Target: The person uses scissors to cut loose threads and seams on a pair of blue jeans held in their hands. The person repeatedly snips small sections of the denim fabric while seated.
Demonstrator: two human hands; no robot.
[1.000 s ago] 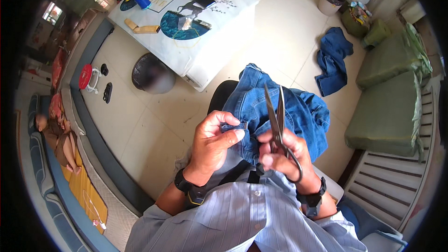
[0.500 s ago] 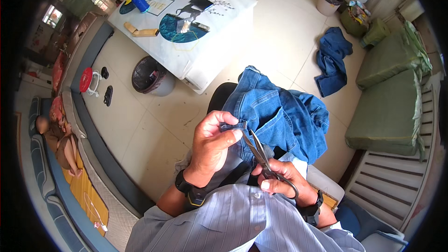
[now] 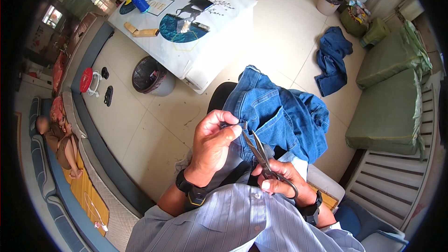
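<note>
My left hand [image 3: 213,147] pinches the edge of a pair of blue jeans [image 3: 280,114] bunched over my lap. My right hand [image 3: 280,182] grips dark metal scissors [image 3: 259,151] by the handles. The blades point up and to the left, with the tips touching the denim edge right beside my left thumb and forefinger. A dark seat back shows behind the jeans. Both wrists wear black bands.
A low white table [image 3: 186,23] with a blue bottle, a dark cloth and papers stands ahead. A dark waste bin [image 3: 148,75] sits beside it. A second blue garment [image 3: 332,58] lies on the tiled floor. Green cushions [image 3: 392,88] are at right; a person lies at left.
My right hand has dropped toward my chest, and the scissors have swung from upright against the jeans to a slanted pose, tips at the pinched edge. My left hand keeps its hold on the denim.
</note>
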